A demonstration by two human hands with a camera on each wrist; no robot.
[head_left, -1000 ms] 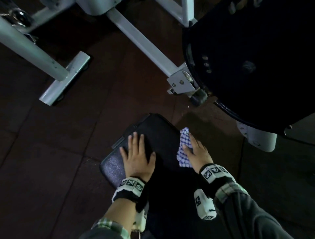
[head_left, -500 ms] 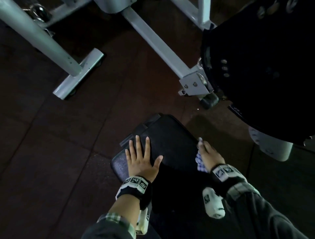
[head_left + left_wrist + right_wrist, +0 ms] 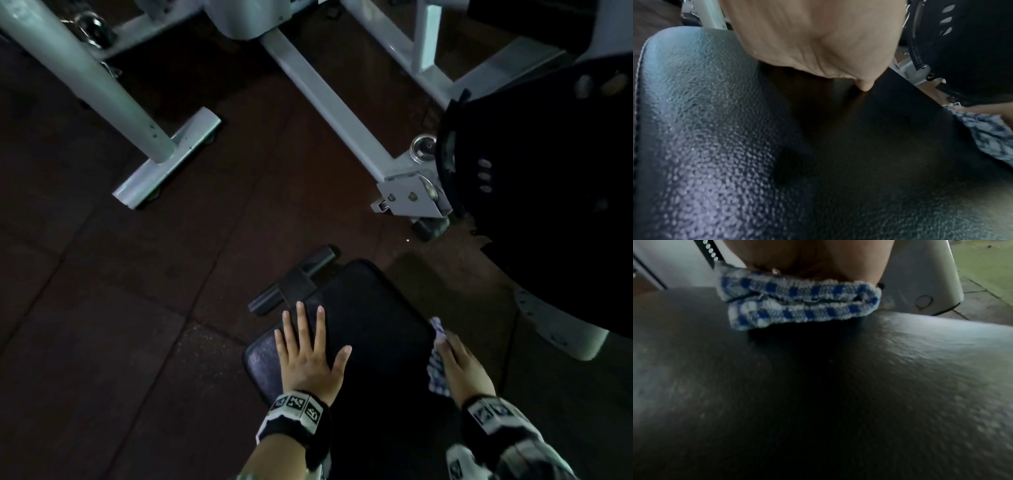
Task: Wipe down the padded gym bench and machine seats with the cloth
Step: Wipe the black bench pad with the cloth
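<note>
A black padded bench [image 3: 370,318] lies below me, its grained vinyl filling the left wrist view [image 3: 715,129] and the right wrist view [image 3: 818,402]. My left hand [image 3: 308,356] rests flat on the pad's left part with fingers spread, palm down [image 3: 818,40]. My right hand [image 3: 462,366] presses a blue-and-white checked cloth [image 3: 435,371] against the pad's right edge. The folded cloth [image 3: 797,305] sits under the palm [image 3: 807,256], and a corner sticks out past the fingertips. The cloth [image 3: 986,134] also shows at the right of the left wrist view.
The bench's black foot bar [image 3: 294,277] juts out at the pad's far end. White machine frame tubes [image 3: 329,99] and a foot [image 3: 168,161] cross the dark rubber floor [image 3: 102,308]. A large black machine part [image 3: 548,205] on a white base [image 3: 561,332] stands close on the right.
My right hand slid the cloth from the pad's top right surface over to its right edge. The left hand stayed flat on the pad.
</note>
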